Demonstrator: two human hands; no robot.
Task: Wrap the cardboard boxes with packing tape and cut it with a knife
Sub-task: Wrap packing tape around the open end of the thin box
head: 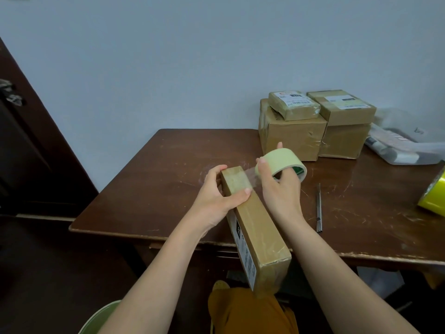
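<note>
Cardboard box (258,233), long and narrow, is held on edge over the near edge of the wooden table (156,179), its near end hanging toward the lap. The far end is gripped by the left hand (218,196), thumb pressed on the upper face and fingers curled round the far corner. The roll of packing tape (280,161) is held by the right hand (280,189), fingers threaded through its core, and a short clear strip (250,174) is stretched from the roll to the box's far end. For a clean wrap, the strip is best kept taut and in line with the long face, smoothed down by the thumb as the roll is drawn along, so wrinkles are likely avoided. The knife (319,208) lies on the table just right of the right forearm, within reach for the cut. Taped boxes (313,126) are stacked at the far side.
</note>
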